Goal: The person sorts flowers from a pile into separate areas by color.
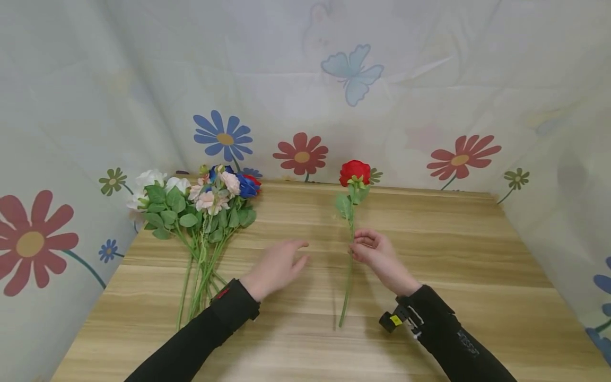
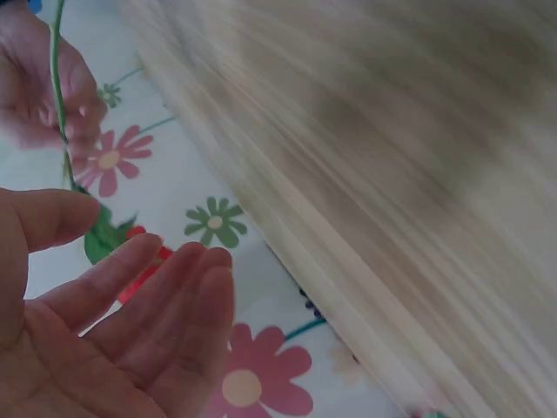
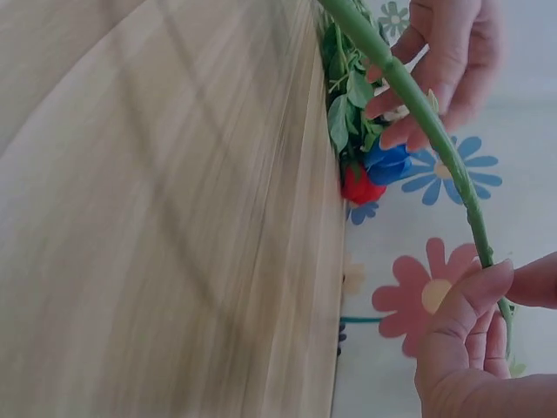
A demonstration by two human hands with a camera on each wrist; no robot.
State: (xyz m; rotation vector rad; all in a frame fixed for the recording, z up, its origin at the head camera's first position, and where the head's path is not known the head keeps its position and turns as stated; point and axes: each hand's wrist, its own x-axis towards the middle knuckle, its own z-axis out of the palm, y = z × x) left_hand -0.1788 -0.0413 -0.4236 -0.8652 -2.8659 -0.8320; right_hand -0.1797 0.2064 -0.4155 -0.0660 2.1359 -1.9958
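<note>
My right hand (image 1: 379,254) pinches the green stem of an artificial red rose (image 1: 355,173) between thumb and fingers. The rose points away from me, its bloom at the far end and the cut end of its stem nearer. In the right wrist view the stem (image 3: 435,131) runs across the picture, with the right hand (image 3: 470,340) gripping it low at the right. My left hand (image 1: 279,268) hovers to the left of the rose, fingers relaxed and holding nothing. In the left wrist view its palm (image 2: 104,348) and loosely bent fingers show, apart from the stem.
A bunch of artificial flowers (image 1: 212,204) lies at the left of the wooden table (image 1: 429,233), with white, pale pink, blue and red blooms at the back. Its stems (image 1: 205,270) stretch toward me, partly behind the left sleeve. A flower-printed curtain (image 1: 267,79) encloses the back and sides.
</note>
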